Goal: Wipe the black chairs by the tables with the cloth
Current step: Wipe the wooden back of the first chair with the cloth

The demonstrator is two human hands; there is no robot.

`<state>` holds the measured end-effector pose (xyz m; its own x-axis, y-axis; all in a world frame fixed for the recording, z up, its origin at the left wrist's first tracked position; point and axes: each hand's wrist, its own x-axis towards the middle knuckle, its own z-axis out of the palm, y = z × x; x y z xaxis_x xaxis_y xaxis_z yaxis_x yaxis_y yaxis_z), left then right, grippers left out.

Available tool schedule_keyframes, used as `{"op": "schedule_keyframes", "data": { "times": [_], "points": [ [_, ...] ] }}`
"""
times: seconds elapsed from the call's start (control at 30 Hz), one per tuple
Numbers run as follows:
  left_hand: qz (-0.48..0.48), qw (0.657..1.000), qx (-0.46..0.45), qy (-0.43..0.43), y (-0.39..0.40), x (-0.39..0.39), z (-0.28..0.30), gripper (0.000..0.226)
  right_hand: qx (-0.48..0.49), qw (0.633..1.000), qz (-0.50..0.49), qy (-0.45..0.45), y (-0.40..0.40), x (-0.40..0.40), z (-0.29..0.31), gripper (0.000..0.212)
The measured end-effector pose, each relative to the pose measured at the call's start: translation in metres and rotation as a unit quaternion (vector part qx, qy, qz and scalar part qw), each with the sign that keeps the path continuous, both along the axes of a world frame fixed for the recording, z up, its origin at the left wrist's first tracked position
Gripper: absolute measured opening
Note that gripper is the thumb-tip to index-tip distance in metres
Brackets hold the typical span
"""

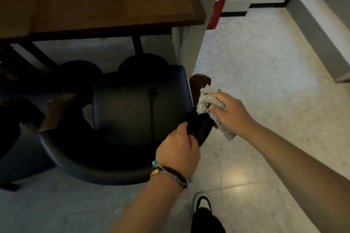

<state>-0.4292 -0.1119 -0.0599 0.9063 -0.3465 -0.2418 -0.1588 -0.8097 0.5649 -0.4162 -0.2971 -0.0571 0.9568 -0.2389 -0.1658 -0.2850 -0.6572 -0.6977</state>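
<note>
I had L hand (178, 147) curled round the black chair (117, 161) backrest; R hand (230, 113) fingers clamped the grey cloth (210, 106) onto its armrest end.

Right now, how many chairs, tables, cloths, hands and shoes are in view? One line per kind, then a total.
Chairs: 2, the black chair being wiped and another chair at the left edge
Tables: 1, a wooden table
Cloths: 1, a grey cloth
Hands: 2, left hand and right hand
Shoes: 1, a black and white shoe
Total: 7
</note>
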Motion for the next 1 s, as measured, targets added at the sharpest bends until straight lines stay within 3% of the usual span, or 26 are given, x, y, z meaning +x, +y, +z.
{"op": "schedule_keyframes", "data": {
  "times": [0.17, 0.27, 0.47, 0.63, 0.83, 1.0],
  "points": [
    [-0.178, 0.980, 0.049, -0.072, 0.085, -0.001, 0.009, 0.047, -0.030, 0.998, -0.050, -0.029, 0.044, -0.041, 0.003, 0.046],
    [-0.247, 0.964, 0.061, -0.070, 0.112, 0.010, 0.004, 0.054, -0.040, 0.995, -0.088, -0.025, 0.055, -0.029, -0.007, 0.051],
    [-0.237, 0.960, 0.101, -0.110, 0.111, 0.008, -0.005, 0.063, -0.053, 0.968, -0.242, -0.043, 0.077, -0.006, -0.015, 0.050],
    [-0.241, 0.960, 0.094, -0.110, 0.111, 0.009, -0.006, 0.061, -0.077, 0.976, -0.191, -0.066, 0.098, -0.038, -0.013, 0.048],
    [-0.242, 0.960, 0.092, -0.107, 0.111, 0.008, -0.004, 0.060, -0.049, 0.965, -0.252, -0.056, 0.081, -0.007, -0.002, 0.041],
    [-0.241, 0.959, 0.087, -0.118, 0.111, 0.007, -0.006, 0.061, -0.068, 0.974, -0.210, -0.052, 0.101, -0.031, -0.005, 0.047]
  ]
}}
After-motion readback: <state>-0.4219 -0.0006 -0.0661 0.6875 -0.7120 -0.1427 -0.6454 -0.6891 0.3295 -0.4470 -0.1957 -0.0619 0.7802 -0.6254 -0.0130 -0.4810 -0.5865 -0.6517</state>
